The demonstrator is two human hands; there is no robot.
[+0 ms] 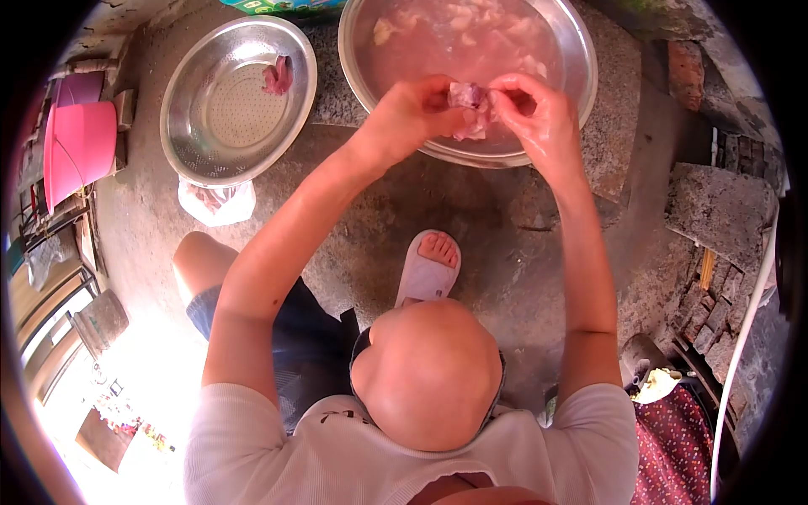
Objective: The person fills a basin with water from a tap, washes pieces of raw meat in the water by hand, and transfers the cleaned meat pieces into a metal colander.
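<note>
Plainly, meat (469, 108) bridges left hand (406, 118) and right hand (543, 116).

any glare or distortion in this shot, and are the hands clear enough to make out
Head view: strong wide-angle curving, corners black; head view: lower left blown out to white; head view: shine on the metal colander and basin; head view: left hand and right hand fairly clear, fine detail on the meat piece harder to tell.

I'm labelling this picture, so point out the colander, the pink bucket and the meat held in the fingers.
Colander (234, 119), head view: on its bare perforated bottom.
Pink bucket (84, 150), head view: on its outer side.
Held meat (469, 101), head view: on its exposed middle.
</note>
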